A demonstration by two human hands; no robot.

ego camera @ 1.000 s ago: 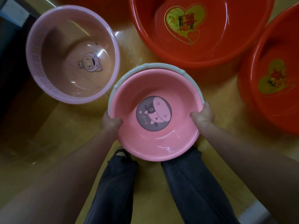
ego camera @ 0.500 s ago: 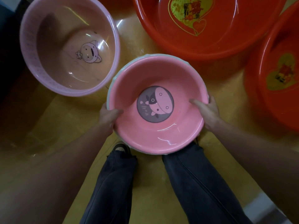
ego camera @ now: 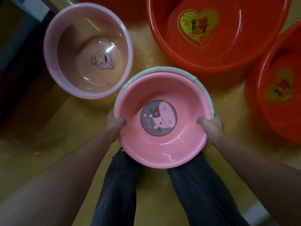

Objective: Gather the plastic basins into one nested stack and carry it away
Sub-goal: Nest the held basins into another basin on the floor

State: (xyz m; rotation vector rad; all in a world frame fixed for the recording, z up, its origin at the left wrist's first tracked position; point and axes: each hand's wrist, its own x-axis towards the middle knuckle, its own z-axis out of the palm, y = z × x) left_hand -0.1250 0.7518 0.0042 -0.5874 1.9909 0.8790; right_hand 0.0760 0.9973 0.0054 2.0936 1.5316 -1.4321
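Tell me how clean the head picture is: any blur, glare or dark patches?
Head view: dim, darkest at the left edge; lilac basin motion-blurred along its rim; white glare streaks on the near wall of the pink basin and the upper red basin; left hand and right hand gripping the pink basin look sharp.

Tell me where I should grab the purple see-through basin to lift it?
Take the lilac basin by its wide flared rim, at two opposite sides, coming from above, thumbs inside, fingers under the lip. It stands upright and empty on the floor, so the rim is open all round, tightest beside the held pink basin.
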